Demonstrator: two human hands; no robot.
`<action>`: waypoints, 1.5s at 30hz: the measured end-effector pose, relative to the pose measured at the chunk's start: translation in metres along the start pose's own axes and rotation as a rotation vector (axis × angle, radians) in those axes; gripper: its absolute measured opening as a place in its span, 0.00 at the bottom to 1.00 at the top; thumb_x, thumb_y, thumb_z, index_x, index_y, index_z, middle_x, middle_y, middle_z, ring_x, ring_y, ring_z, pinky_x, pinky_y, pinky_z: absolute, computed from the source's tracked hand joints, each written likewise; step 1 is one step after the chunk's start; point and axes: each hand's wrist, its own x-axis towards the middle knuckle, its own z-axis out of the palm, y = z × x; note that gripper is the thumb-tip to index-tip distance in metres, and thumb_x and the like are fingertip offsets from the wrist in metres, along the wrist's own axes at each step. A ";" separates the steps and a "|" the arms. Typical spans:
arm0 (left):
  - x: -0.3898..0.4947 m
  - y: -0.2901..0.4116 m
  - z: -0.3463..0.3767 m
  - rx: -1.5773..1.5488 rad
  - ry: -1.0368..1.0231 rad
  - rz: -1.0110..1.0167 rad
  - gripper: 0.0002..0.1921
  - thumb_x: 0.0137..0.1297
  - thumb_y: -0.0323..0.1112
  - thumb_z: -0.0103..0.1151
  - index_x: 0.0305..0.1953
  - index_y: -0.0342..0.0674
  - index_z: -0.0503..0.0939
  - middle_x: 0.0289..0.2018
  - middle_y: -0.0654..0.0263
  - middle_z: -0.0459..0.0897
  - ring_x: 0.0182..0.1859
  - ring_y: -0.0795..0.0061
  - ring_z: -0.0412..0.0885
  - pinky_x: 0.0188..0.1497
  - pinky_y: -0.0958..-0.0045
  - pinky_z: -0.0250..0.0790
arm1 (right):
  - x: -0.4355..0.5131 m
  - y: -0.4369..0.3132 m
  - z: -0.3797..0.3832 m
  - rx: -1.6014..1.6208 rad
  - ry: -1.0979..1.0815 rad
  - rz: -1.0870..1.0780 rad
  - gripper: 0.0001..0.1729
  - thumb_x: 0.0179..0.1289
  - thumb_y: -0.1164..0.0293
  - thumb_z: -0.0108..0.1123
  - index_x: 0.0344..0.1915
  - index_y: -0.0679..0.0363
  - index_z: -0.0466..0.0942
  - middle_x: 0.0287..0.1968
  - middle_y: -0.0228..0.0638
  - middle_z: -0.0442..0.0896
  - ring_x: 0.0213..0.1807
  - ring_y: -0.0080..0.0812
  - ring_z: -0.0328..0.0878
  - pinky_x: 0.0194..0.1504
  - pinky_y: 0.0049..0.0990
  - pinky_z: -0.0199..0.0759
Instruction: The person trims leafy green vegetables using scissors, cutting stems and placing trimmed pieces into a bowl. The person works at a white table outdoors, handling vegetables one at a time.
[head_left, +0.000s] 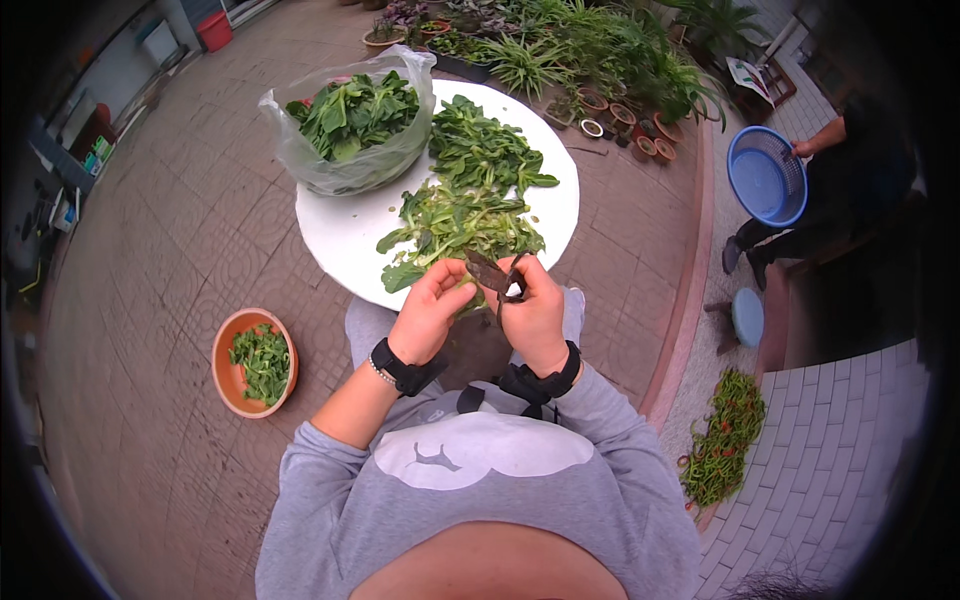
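Observation:
My right hand (536, 319) grips dark, rusty-looking scissors (487, 273), their blades pointing left toward my other hand. Between the thumb and fingers of my left hand (427, 311) is a pale green leafy stem (474, 294), close to the blades and partly hidden by the fingers. Both hands are above the near edge of a round white table (330, 232). Just beyond them lies a loose heap of yellowish-green trimmed greens (465, 217), with a pile of darker leafy greens (484, 142) behind it. A clear plastic bag (390, 171) full of leafy greens stands at the table's far left.
An orange basin (231, 379) with some greens sits on the paved floor at left. To the right, a person (855, 172) holds a blue plastic basket (757, 176) near a stool (748, 317). Green and red peppers (724, 442) lie spread on the ground. Potted plants (600, 60) stand behind the table.

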 end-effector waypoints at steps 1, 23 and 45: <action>0.000 0.002 -0.001 -0.023 0.001 -0.006 0.11 0.68 0.28 0.53 0.51 0.37 0.72 0.46 0.67 0.79 0.49 0.80 0.76 0.54 0.77 0.66 | -0.001 0.003 0.001 0.023 0.003 -0.008 0.14 0.48 0.83 0.68 0.36 0.62 0.74 0.34 0.36 0.82 0.35 0.30 0.81 0.38 0.25 0.74; 0.001 0.006 -0.009 0.035 -0.092 0.114 0.12 0.76 0.36 0.46 0.54 0.36 0.68 0.36 0.70 0.73 0.40 0.81 0.72 0.46 0.79 0.65 | -0.002 -0.007 -0.029 -0.401 -0.202 -0.073 0.26 0.43 0.65 0.76 0.40 0.63 0.73 0.37 0.41 0.76 0.43 0.47 0.74 0.42 0.39 0.69; -0.005 0.015 -0.006 0.504 -0.168 0.152 0.11 0.76 0.35 0.45 0.52 0.35 0.70 0.31 0.74 0.69 0.33 0.85 0.64 0.37 0.83 0.59 | 0.000 -0.015 -0.041 -0.519 -0.253 -0.199 0.23 0.44 0.61 0.76 0.33 0.62 0.74 0.32 0.39 0.77 0.33 0.45 0.79 0.32 0.37 0.73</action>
